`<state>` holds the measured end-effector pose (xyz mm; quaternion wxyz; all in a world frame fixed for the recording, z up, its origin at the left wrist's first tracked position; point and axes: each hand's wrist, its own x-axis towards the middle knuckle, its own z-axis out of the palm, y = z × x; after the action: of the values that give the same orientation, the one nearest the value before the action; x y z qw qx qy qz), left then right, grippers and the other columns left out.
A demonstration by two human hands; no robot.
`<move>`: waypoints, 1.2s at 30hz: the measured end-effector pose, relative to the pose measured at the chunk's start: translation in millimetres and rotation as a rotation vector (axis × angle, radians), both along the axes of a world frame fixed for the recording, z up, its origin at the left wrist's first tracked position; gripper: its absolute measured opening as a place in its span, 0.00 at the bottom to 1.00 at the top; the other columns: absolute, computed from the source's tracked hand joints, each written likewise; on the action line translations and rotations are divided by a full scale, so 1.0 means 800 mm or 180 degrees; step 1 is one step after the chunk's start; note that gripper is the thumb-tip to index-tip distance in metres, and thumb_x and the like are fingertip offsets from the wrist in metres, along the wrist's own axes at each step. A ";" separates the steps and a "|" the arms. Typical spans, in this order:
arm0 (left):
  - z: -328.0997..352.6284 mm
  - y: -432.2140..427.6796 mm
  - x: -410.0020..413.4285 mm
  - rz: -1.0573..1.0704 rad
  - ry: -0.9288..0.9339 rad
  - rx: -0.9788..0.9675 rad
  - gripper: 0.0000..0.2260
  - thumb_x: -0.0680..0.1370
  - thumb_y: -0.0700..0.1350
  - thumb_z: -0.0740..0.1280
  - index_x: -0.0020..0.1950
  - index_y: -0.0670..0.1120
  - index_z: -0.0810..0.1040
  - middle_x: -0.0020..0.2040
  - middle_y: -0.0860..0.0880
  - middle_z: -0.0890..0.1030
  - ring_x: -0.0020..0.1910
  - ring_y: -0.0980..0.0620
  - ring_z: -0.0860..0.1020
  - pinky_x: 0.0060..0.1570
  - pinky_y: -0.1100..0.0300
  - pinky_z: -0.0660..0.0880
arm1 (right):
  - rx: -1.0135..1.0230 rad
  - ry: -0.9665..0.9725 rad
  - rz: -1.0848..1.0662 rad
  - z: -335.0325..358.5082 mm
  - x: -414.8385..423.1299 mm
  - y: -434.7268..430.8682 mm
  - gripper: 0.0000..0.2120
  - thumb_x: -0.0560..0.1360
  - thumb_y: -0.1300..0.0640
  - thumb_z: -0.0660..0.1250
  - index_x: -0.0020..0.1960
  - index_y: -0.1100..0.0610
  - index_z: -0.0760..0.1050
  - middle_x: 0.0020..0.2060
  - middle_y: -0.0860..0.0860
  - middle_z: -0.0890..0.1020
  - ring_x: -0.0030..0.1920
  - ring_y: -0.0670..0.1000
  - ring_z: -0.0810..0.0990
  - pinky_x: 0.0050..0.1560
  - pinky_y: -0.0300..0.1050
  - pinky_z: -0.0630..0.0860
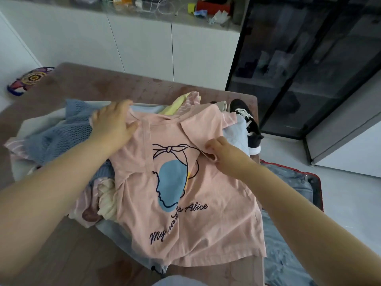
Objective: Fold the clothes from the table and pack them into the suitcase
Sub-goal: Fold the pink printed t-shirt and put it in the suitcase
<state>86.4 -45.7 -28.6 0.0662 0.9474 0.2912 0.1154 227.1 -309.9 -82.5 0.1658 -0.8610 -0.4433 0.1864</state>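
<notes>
Fingers of right hand (222,154) seemingly pinch pink shirt (191,230) sleeve edge; left hand (113,123) lies flat.

Two hands (113,123) (219,152), one pink shirt (191,228), one suitcase (292,182).

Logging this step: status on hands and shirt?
Left hand flat on pink shirt shoulder. Right hand pinching its sleeve. Shirt over clothes pile; suitcase open at right.
</notes>
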 end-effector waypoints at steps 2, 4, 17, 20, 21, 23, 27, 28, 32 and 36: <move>-0.003 0.027 -0.016 0.0336 0.0044 -0.0221 0.27 0.75 0.52 0.66 0.71 0.44 0.64 0.69 0.38 0.68 0.67 0.36 0.66 0.65 0.43 0.60 | -0.0143 0.0385 -0.0064 0.005 0.004 -0.007 0.16 0.71 0.62 0.67 0.58 0.55 0.71 0.48 0.50 0.76 0.44 0.50 0.75 0.46 0.42 0.72; -0.005 0.044 -0.027 0.0597 0.0165 -0.0538 0.31 0.74 0.56 0.66 0.71 0.42 0.63 0.68 0.36 0.68 0.67 0.35 0.66 0.65 0.42 0.63 | 0.0068 0.0611 -0.0363 0.015 0.010 -0.006 0.07 0.73 0.54 0.68 0.48 0.55 0.75 0.37 0.47 0.78 0.37 0.48 0.76 0.41 0.41 0.72; 0.018 0.071 -0.028 0.0804 -0.0739 -0.2124 0.12 0.75 0.45 0.69 0.55 0.39 0.77 0.49 0.45 0.77 0.48 0.48 0.73 0.45 0.58 0.67 | 0.0646 0.1278 -0.2028 0.042 0.100 0.085 0.22 0.73 0.51 0.69 0.63 0.59 0.74 0.49 0.54 0.78 0.48 0.55 0.76 0.47 0.48 0.76; 0.035 0.082 -0.022 0.0583 -0.1268 -0.2249 0.04 0.76 0.40 0.66 0.48 0.49 0.76 0.44 0.48 0.77 0.43 0.50 0.73 0.39 0.59 0.69 | 0.1101 0.1517 -0.1710 0.074 0.111 0.077 0.18 0.75 0.55 0.67 0.64 0.53 0.72 0.53 0.52 0.77 0.52 0.53 0.76 0.55 0.50 0.75; 0.042 0.087 -0.018 0.0564 -0.1393 -0.2181 0.08 0.77 0.38 0.65 0.44 0.52 0.75 0.41 0.51 0.76 0.40 0.52 0.72 0.37 0.60 0.68 | 0.1196 0.1736 -0.1584 0.084 0.116 0.071 0.16 0.75 0.56 0.66 0.62 0.52 0.73 0.52 0.52 0.78 0.50 0.51 0.77 0.54 0.49 0.76; 0.055 0.094 -0.002 0.0551 -0.1661 -0.2023 0.10 0.76 0.36 0.63 0.44 0.53 0.73 0.39 0.54 0.74 0.39 0.53 0.71 0.35 0.62 0.66 | 0.1270 0.1859 -0.1504 0.100 0.122 0.068 0.11 0.76 0.58 0.65 0.58 0.53 0.74 0.45 0.52 0.78 0.42 0.49 0.76 0.44 0.44 0.77; 0.068 0.095 0.036 0.0486 -0.1891 -0.1637 0.11 0.75 0.38 0.61 0.47 0.55 0.72 0.47 0.52 0.75 0.45 0.53 0.72 0.40 0.60 0.71 | 0.1746 0.1456 -0.2165 0.109 0.122 0.081 0.05 0.75 0.62 0.64 0.51 0.61 0.73 0.38 0.56 0.77 0.33 0.53 0.76 0.40 0.47 0.77; 0.066 0.090 0.042 0.0514 -0.1872 -0.1690 0.12 0.75 0.39 0.62 0.51 0.56 0.72 0.50 0.51 0.75 0.44 0.52 0.74 0.41 0.60 0.73 | 0.1763 0.1447 -0.2230 0.106 0.118 0.082 0.13 0.72 0.61 0.66 0.55 0.63 0.71 0.39 0.56 0.78 0.36 0.54 0.79 0.41 0.47 0.79; 0.037 0.054 0.026 0.0659 -0.1070 -0.1993 0.32 0.75 0.44 0.68 0.74 0.46 0.56 0.66 0.45 0.69 0.60 0.48 0.72 0.60 0.56 0.69 | 0.0974 0.0759 -0.1744 0.070 0.052 0.057 0.24 0.74 0.56 0.67 0.67 0.56 0.63 0.55 0.47 0.73 0.49 0.47 0.74 0.47 0.44 0.73; -0.005 0.008 -0.062 0.0262 -0.0767 -0.2171 0.25 0.74 0.38 0.69 0.68 0.41 0.63 0.58 0.48 0.70 0.57 0.48 0.73 0.58 0.54 0.71 | 0.0769 0.0883 -0.0734 0.016 -0.049 0.008 0.14 0.73 0.60 0.69 0.58 0.55 0.73 0.50 0.45 0.75 0.51 0.49 0.76 0.54 0.44 0.73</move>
<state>36.7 -39.7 -32.8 0.4076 0.8378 0.3410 0.1250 187.9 -303.5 -69.7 0.3475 -0.8459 -0.3340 0.2284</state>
